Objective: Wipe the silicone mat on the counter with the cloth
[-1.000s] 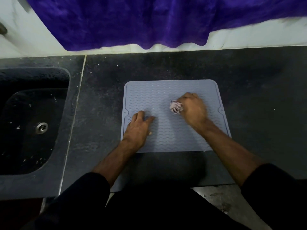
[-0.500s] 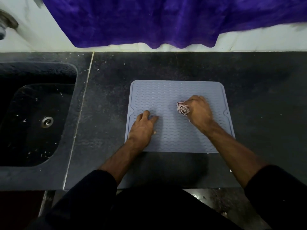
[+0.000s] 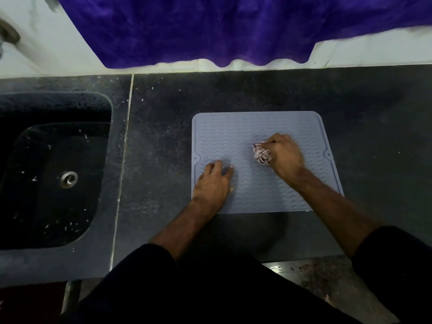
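A pale blue-grey silicone mat [image 3: 236,134] with a wavy ribbed surface lies flat on the dark counter [image 3: 159,141]. My right hand [image 3: 284,156] is closed around a small bunched cloth [image 3: 262,155], pale with dark stripes, and presses it onto the mat's right-centre. My left hand [image 3: 214,183] rests palm down on the mat's lower left area, fingers spread a little, holding nothing.
A dark sink [image 3: 53,171] with a metal drain [image 3: 69,179] and white specks is set into the counter at the left. A purple fabric [image 3: 222,26] hangs over the back wall. The counter's front edge runs just below the mat.
The view has shifted slightly, so the mat and sink sit further right in the frame. My right hand with the cloth stays around the mat's right-centre; the left hand remains planted.
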{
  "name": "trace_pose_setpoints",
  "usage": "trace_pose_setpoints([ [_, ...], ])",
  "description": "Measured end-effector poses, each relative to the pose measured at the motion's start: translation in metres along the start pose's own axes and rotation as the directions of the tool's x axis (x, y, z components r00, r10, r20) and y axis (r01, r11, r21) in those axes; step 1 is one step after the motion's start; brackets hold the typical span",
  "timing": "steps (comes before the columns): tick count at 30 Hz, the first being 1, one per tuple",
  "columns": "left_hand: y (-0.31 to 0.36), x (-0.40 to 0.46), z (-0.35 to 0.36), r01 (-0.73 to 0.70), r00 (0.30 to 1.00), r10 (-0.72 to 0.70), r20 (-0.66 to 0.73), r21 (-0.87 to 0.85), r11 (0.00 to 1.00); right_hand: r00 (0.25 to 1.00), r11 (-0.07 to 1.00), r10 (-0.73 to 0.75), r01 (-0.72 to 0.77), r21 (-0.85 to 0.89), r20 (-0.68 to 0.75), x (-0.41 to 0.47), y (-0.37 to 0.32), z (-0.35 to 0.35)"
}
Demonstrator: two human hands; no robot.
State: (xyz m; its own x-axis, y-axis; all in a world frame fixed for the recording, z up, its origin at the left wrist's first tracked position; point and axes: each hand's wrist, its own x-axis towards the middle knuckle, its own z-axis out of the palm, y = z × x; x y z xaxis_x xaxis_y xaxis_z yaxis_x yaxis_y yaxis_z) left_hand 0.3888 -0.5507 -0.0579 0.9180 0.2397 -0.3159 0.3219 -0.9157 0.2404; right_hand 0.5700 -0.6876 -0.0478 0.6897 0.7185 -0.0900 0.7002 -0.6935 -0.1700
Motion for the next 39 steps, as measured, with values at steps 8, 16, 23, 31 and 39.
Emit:
trace_pose_setpoints([
  [8, -0.003, -0.005, -0.008, -0.020, 0.999, 0.023, 0.026, -0.114, 0.993, 0.997, 0.979, -0.029, 0.042, 0.200, -0.067, 0.021, -0.084, -0.004],
  [16, -0.002, -0.016, -0.001, -0.083, 0.996, 0.081, 0.027, 0.080, 0.993, 0.985, 0.990, -0.124, 0.116, 0.076, 0.117, 0.044, -0.118, 0.012],
  [23, 0.001, -0.015, 0.001, -0.086, 0.992, 0.074, 0.098, 0.124, 0.989, 0.980, 0.985, -0.154, 0.144, 0.092, 0.125, 0.043, -0.099, 0.002],
  [31, 0.006, -0.013, 0.002, -0.032, 0.998, 0.024, 0.060, 0.125, 0.992, 0.957, 0.968, -0.241, 0.226, 0.107, 0.162, 0.052, -0.139, 0.009],
  [39, 0.013, -0.015, -0.005, 0.023, 0.989, -0.043, 0.142, 0.141, 0.990, 0.949, 0.972, -0.233, 0.225, 0.062, 0.210, 0.049, -0.080, -0.006],
])
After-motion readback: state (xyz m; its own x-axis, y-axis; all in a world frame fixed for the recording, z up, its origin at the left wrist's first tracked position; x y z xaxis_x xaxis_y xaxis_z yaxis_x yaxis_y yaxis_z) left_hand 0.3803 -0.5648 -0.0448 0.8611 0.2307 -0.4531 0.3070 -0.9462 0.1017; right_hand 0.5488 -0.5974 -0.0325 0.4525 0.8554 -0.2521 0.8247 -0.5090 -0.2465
